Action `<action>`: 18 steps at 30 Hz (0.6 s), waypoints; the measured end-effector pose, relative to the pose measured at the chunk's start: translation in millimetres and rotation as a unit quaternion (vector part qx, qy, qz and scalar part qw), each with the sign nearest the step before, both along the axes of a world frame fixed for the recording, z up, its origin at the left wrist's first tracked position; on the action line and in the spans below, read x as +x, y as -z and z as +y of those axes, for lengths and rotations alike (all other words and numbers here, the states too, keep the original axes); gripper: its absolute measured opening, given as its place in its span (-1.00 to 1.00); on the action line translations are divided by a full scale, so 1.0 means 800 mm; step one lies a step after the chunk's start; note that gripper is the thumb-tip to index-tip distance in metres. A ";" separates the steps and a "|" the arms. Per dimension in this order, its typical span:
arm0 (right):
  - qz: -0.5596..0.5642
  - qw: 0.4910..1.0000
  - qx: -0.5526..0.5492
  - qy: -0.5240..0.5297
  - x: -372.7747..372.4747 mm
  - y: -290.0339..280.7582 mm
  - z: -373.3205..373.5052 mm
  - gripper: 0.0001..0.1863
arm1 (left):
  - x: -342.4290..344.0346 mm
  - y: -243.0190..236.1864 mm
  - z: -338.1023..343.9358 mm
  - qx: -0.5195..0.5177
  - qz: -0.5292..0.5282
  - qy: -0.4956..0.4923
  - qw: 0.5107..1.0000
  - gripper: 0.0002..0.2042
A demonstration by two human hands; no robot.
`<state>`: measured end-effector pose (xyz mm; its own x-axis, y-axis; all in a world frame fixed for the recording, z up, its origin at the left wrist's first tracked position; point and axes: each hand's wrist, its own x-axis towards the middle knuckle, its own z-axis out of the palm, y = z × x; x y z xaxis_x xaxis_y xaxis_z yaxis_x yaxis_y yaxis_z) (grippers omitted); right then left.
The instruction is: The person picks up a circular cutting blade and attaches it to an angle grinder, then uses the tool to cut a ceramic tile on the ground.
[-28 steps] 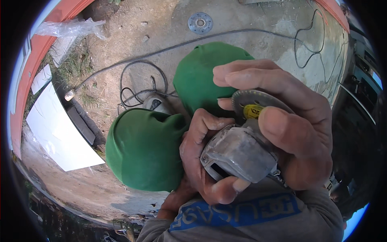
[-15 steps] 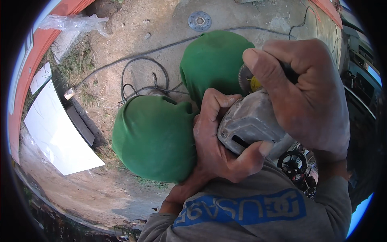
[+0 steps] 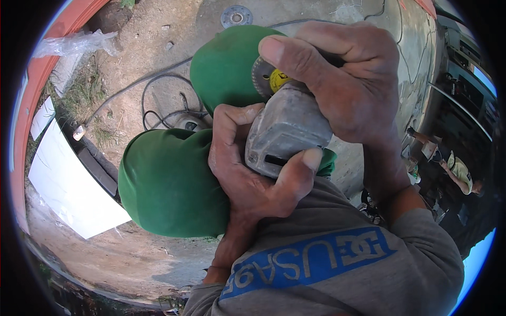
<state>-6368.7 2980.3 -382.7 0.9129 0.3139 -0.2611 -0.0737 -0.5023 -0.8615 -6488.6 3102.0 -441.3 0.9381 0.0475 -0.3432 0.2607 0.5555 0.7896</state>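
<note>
A dusty grey disc cutter (image 3: 287,126) is held up between my green-clad knees. Its round toothed blade (image 3: 260,78) with a yellow centre points away from me, partly covered by my right thumb. My left hand (image 3: 253,176) is wrapped around the cutter's near end from the left, thumb over the dark slot. Above the blade side, my right hand (image 3: 350,79) is closed, fingers curled round something dark that is mostly hidden; I cannot tell whether it belongs to the cutter.
A black cable (image 3: 153,73) loops over the dirt beyond my knees, near a partly hidden grey object (image 3: 191,124). Farther off lies a round grey disc (image 3: 236,17). White panels (image 3: 74,181) and clear plastic (image 3: 79,43) are at left. Another person (image 3: 459,173) is at far right.
The cutter, both hands and my knees have shifted left in the view. The grey object behind my left knee and the person at right show more clearly. Both grips look the same.
</note>
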 end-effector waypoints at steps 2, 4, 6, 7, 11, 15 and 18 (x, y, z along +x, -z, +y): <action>-0.029 0.999 0.023 0.014 -0.003 0.011 -0.002 -0.73 | 0.005 -0.002 -0.007 -0.030 0.017 -0.038 0.999 -0.41; -0.094 0.993 0.062 0.044 -0.010 0.025 -0.006 -0.75 | 0.008 -0.007 -0.012 -0.057 0.032 -0.076 0.995 -0.41; -0.150 0.982 0.098 0.063 -0.011 0.043 -0.006 -0.76 | 0.015 -0.006 -0.014 -0.030 0.025 -0.099 0.994 -0.40; -0.168 0.977 0.112 0.071 -0.014 0.050 -0.005 -0.76 | 0.017 -0.006 -0.014 -0.018 0.023 -0.105 0.994 -0.40; -0.224 0.956 0.161 0.104 -0.038 0.055 -0.012 -0.78 | 0.020 -0.015 -0.009 -0.041 0.054 -0.084 0.994 -0.38; -0.149 0.967 0.204 0.036 -0.031 0.026 -0.031 -0.52 | 0.013 0.014 0.020 -0.090 0.070 -0.023 0.993 -0.41; -0.089 0.972 0.215 -0.017 -0.012 0.004 -0.030 -0.36 | 0.012 0.023 0.037 -0.106 0.027 0.025 0.994 -0.19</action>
<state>-6378.1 2956.2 -386.1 0.9187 0.3903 0.0613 0.1055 -0.0928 -0.9901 -6479.2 3131.8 -459.3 0.9171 -0.0782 -0.3910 0.3318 0.6936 0.6394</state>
